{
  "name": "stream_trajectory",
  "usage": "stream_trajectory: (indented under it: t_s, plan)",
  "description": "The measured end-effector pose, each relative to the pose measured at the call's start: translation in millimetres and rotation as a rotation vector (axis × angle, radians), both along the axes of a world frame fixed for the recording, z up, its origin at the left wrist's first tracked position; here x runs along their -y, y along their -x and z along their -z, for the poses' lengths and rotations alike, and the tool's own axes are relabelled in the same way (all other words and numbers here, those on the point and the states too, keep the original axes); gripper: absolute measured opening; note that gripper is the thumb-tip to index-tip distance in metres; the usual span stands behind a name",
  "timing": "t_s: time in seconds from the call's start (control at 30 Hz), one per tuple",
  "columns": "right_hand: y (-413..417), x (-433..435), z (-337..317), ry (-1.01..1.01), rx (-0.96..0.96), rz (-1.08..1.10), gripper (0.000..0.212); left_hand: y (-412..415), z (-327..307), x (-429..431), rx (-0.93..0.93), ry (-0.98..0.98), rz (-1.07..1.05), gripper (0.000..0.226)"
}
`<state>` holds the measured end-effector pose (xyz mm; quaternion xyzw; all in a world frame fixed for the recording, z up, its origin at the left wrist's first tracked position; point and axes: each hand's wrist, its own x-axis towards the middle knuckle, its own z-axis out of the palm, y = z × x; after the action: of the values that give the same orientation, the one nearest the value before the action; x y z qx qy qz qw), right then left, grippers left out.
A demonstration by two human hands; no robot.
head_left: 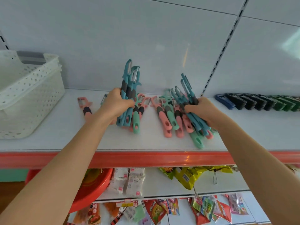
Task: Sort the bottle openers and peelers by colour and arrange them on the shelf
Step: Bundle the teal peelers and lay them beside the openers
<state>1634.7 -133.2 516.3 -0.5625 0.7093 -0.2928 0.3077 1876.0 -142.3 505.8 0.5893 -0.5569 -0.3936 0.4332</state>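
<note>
Below the shelf edge hang snack packets (185, 176). One orange packet at lower left bears Chinese characters, not fully legible, and a yellow one shows a barcode. A red basin (90, 189) sits to the left.

On the white shelf (146, 140), the left hand (116, 103) is curled round an upright bundle of blue peelers (128, 88). The right hand (200, 109) grips a second blue bundle (186, 93), tilted. Pink and mint peelers (168, 114) lie between and beneath the hands, and a lone pink peeler (85, 105) lies to the left.

A row of dark bottle openers (259, 103) stands far right. A white perforated basket (27, 95) stands far left.
</note>
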Motion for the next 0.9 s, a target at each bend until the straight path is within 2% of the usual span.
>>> stream_trajectory:
  t_s: [0.13,0.2,0.37,0.47,0.57,0.7,0.9]
  plan:
    - [17,-7,3,0.023,0.208,0.101,0.004,18,4,-1,-0.044,-0.024,0.045,0.021]
    - [23,-10,0,0.044,0.301,0.137,0.008,25,3,-1,-0.078,-0.036,0.063,0.020]
    - [29,-13,-4,0.079,0.380,0.155,0.011,41,1,-2,-0.182,-0.042,0.100,0.016]
    - [29,-15,-8,0.094,0.563,0.164,0.012,51,-1,-2,-0.220,-0.047,0.148,0.010]
    - [28,-20,-12,0.078,0.713,0.180,0.003,65,-2,-3,-0.271,-0.037,0.196,0.010]
    - [24,-27,-13,0.109,0.890,0.200,0.011,95,-1,-7,-0.299,0.045,0.270,0.013]
    - [41,-38,-10,0.235,1.035,0.137,0.013,163,-6,-31,-0.177,0.278,0.307,0.027]
